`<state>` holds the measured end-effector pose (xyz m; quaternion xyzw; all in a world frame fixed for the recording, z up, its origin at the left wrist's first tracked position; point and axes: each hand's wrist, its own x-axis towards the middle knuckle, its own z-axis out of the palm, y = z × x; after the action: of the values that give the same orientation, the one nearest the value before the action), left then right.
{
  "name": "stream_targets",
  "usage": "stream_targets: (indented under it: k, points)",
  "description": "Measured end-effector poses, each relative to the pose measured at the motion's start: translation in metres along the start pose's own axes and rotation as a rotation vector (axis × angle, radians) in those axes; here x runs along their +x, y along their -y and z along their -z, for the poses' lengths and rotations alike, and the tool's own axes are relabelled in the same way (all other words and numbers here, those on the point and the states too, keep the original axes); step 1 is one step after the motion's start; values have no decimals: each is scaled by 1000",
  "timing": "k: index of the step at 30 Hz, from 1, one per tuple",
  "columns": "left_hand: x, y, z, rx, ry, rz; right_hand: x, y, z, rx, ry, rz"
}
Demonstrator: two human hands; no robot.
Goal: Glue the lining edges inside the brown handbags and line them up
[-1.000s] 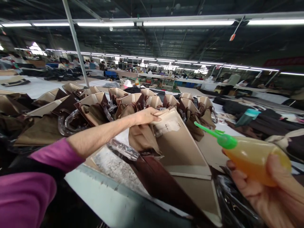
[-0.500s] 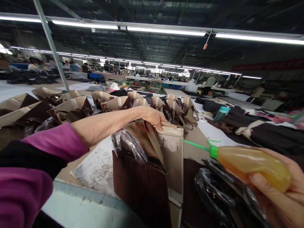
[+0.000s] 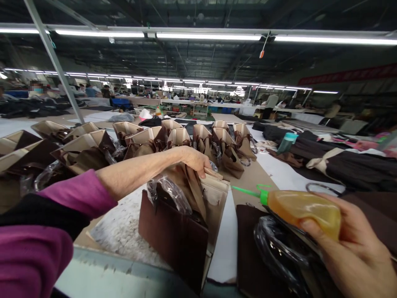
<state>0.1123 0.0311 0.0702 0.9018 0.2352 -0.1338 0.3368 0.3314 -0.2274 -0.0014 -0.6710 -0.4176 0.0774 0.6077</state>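
My left hand (image 3: pixel 198 162) is closed on the top edge of a brown handbag (image 3: pixel 173 236) that stands at the table's front edge. The bag has a beige lining and plastic-wrapped handles (image 3: pixel 169 192). In my right hand (image 3: pixel 350 231) is a squeeze bottle (image 3: pixel 305 211) of amber liquid with a green cap. Its thin green nozzle points left, its tip close to the bag's upper right edge and seemingly apart from it. Below the bottle lies another dark brown bag (image 3: pixel 254 248) with plastic-wrapped handles.
Several open brown bags (image 3: pixel 145 138) stand in rows behind my left arm. A teal-lidded cup (image 3: pixel 287 142) stands at right, beside dark cloth pieces (image 3: pixel 328 159). A slanted metal post (image 3: pixel 58 62) rises at left. People work at tables farther back.
The held bag has tilted and shifted slightly left. My right hand has brought the bottle leftward, its nozzle tip still near the bag's edge. The whole view has shifted a little.
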Motion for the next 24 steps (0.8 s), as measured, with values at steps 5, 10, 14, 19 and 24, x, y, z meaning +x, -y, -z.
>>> stream_targets:
  k: [5, 10, 14, 19, 24]
  points:
    - [10, 12, -4, -42, -5, -37, 1, 8, -7, 21, 29, -31]
    - [15, 14, -4, -76, 15, -45, 0, 3, -9, 40, 77, 12]
    - [14, 14, -6, -91, 17, -50, 0, -1, -8, 12, 78, 84]
    - [14, 12, -7, -85, 10, -54, -4, -3, -7, 3, 67, 150]
    - [15, 11, -6, -51, 24, -47, -13, -11, -4, -7, 151, 158]
